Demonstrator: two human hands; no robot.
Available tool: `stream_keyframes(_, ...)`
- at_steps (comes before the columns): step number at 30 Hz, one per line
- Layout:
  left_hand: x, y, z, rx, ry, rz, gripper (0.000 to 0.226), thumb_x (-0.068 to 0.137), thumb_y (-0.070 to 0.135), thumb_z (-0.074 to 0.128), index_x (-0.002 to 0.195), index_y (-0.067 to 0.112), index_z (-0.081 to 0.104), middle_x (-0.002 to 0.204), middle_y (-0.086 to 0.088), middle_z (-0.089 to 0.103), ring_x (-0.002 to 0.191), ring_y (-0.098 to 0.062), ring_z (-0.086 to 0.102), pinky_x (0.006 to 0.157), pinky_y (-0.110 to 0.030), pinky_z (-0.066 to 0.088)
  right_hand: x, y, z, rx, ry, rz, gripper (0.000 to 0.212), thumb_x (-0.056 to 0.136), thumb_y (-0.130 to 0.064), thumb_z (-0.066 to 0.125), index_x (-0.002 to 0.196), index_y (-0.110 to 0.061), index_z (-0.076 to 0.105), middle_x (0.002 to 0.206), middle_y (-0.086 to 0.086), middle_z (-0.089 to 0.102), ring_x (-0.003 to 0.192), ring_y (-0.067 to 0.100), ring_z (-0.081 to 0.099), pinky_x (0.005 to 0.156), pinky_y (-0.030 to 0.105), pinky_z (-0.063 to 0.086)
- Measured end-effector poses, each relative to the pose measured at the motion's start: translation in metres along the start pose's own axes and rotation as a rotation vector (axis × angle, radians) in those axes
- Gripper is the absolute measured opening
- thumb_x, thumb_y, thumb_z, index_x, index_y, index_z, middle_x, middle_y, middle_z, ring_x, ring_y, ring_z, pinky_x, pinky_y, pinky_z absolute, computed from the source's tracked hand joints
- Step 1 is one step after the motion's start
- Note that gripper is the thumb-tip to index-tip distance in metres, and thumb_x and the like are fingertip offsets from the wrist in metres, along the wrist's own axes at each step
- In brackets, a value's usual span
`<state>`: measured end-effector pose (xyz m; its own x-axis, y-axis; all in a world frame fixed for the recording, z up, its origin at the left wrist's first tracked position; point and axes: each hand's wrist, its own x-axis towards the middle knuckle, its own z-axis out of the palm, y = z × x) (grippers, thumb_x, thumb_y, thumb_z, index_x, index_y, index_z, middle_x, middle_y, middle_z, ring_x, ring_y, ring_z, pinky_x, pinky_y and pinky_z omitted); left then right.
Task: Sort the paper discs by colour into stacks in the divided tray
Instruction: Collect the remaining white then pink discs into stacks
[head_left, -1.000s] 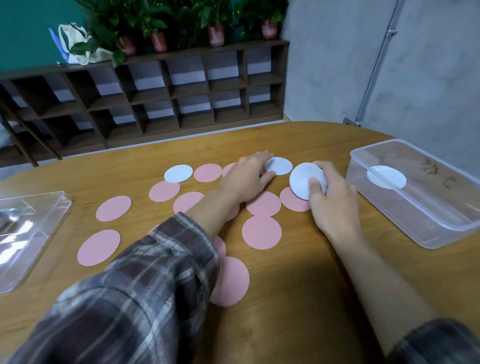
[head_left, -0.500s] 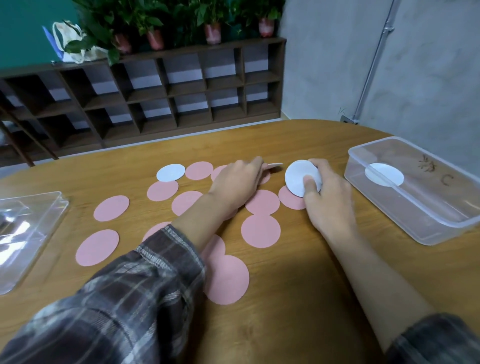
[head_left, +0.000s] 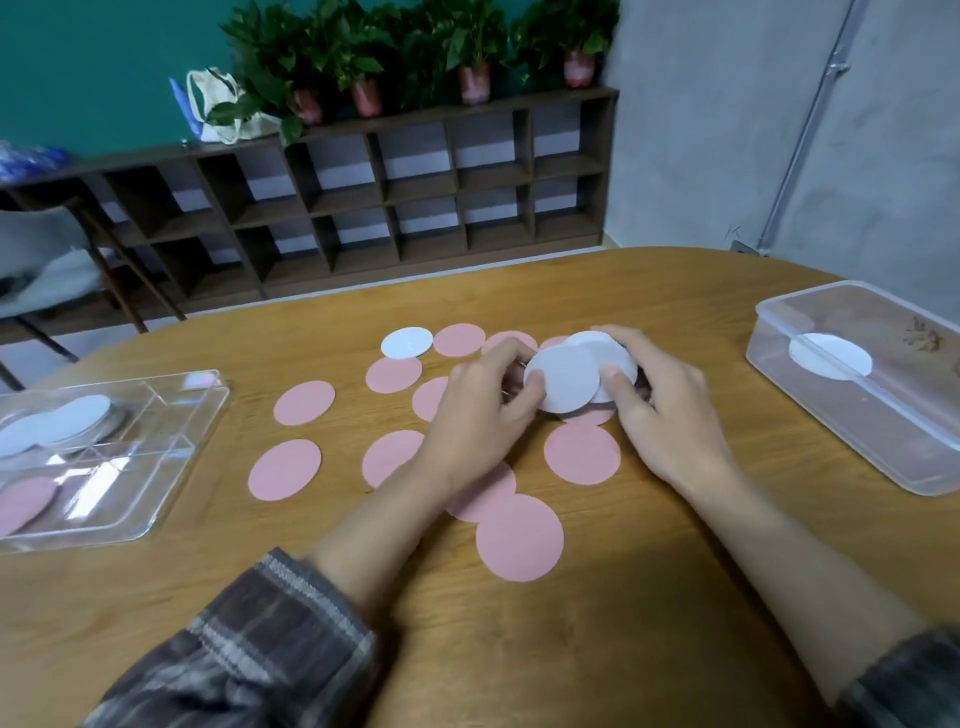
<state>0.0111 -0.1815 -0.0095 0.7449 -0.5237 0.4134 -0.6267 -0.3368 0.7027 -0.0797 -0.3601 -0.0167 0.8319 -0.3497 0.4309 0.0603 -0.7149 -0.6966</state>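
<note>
Several pink paper discs (head_left: 582, 453) lie spread over the wooden table, and one white disc (head_left: 407, 343) lies flat at the far side. My left hand (head_left: 480, 415) pinches a white disc (head_left: 563, 379) held up over the spread. My right hand (head_left: 660, 405) grips another white disc (head_left: 610, 353) that overlaps it from behind. The clear divided tray (head_left: 176, 447) sits at the left edge, with white discs (head_left: 57, 423) in its far compartment and pink discs (head_left: 23, 501) in its near one.
A clear plastic tub (head_left: 852, 415) stands at the right with a white disc (head_left: 831, 356) inside. Beyond the table's far edge are a dark wooden shelf (head_left: 395, 192) topped with potted plants, and a chair (head_left: 47, 260) at the left.
My left hand picked a white disc up off the table and brought it against the white disc in my right hand. The view swung left, showing more of the divided tray.
</note>
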Motion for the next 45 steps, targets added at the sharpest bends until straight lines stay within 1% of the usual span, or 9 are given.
stream_keyframes(7,-0.023,-0.002,-0.002,-0.3,0.224,-0.221,0.007,0.098,0.01,0.07,0.102,0.005,0.072,0.092,-0.004,0.079,0.068,-0.014,0.078,0.061,-0.019,0.059,-0.005,-0.005,0.009,0.108,-0.154,0.008,0.043,0.108,-0.018,0.042,0.145,-0.036,0.054,0.082,-0.015,0.061,0.083,0.004,0.059,0.078,0.021,0.046)
stream_keyframes(12,-0.023,-0.008,0.004,-0.212,0.209,-0.196,0.018,0.096,0.017,0.072,0.112,0.014,0.078,0.086,0.004,0.081,0.075,-0.004,0.077,0.077,-0.026,0.063,-0.005,-0.002,0.013,0.135,-0.185,0.035,0.046,0.11,-0.019,0.037,0.149,-0.04,0.049,0.08,0.001,0.062,0.082,0.016,0.06,0.087,0.038,0.051)
stream_keyframes(19,-0.024,-0.008,0.007,-0.119,0.214,-0.146,0.024,0.096,0.02,0.071,0.118,0.023,0.08,0.084,0.011,0.08,0.076,-0.001,0.074,0.08,-0.031,0.06,-0.006,-0.005,0.015,0.188,-0.243,0.032,0.047,0.11,-0.018,0.037,0.147,-0.047,0.039,0.084,-0.001,0.062,0.08,0.007,0.057,0.081,0.019,0.044)
stream_keyframes(24,-0.026,-0.006,0.006,-0.12,0.202,-0.134,0.021,0.097,0.018,0.07,0.115,0.024,0.08,0.086,0.011,0.08,0.078,-0.003,0.075,0.078,-0.035,0.06,-0.008,-0.009,0.017,0.021,-0.236,-0.065,0.049,0.108,-0.031,0.045,0.157,-0.03,0.036,0.13,-0.024,0.056,0.114,-0.008,0.051,0.093,0.003,0.034)
stream_keyframes(29,-0.028,-0.002,0.007,-0.084,0.219,-0.115,0.035,0.096,0.022,0.074,0.131,0.019,0.072,0.098,0.004,0.081,0.09,-0.001,0.074,0.085,-0.019,0.058,-0.007,-0.008,0.018,-0.032,-0.279,-0.07,0.055,0.11,-0.026,0.04,0.162,-0.03,0.022,0.144,-0.025,0.035,0.132,-0.013,0.032,0.099,-0.005,0.019)
stream_keyframes(34,-0.029,-0.012,0.013,0.049,0.19,-0.042,0.02,0.102,0.027,0.064,0.104,0.011,0.077,0.073,0.001,0.073,0.067,-0.017,0.064,0.066,-0.043,0.052,-0.009,-0.007,0.02,-0.152,-0.403,-0.05,0.063,0.11,-0.038,0.032,0.163,-0.035,-0.003,0.163,-0.013,0.024,0.142,0.003,0.025,0.103,0.016,0.022)
stream_keyframes(38,-0.03,-0.011,0.011,0.164,0.197,0.027,0.023,0.104,0.025,0.063,0.088,0.009,0.071,0.059,0.006,0.052,0.056,-0.014,0.04,0.056,-0.034,0.038,-0.007,-0.006,0.018,-0.153,-0.34,-0.08,0.051,0.11,-0.034,0.036,0.159,-0.033,0.022,0.151,-0.011,0.043,0.131,0.005,0.041,0.098,0.024,0.033)
stream_keyframes(41,-0.029,-0.012,0.003,0.161,0.165,0.038,0.024,0.102,0.031,0.063,0.093,0.013,0.076,0.068,0.006,0.067,0.062,-0.014,0.056,0.062,-0.04,0.049,-0.006,-0.002,0.016,-0.129,-0.264,-0.137,0.034,0.108,-0.03,0.044,0.142,-0.028,0.046,0.124,-0.012,0.06,0.107,0.01,0.055,0.085,0.032,0.044)
stream_keyframes(45,-0.018,-0.02,-0.022,0.202,0.194,-0.004,0.024,0.1,0.037,0.06,0.099,0.022,0.079,0.088,0.008,0.078,0.083,-0.015,0.071,0.072,-0.038,0.057,-0.005,0.003,0.014,-0.061,-0.254,-0.162,0.026,0.105,-0.029,0.05,0.131,-0.03,0.053,0.091,-0.018,0.059,0.082,0.01,0.055,0.066,0.029,0.039)
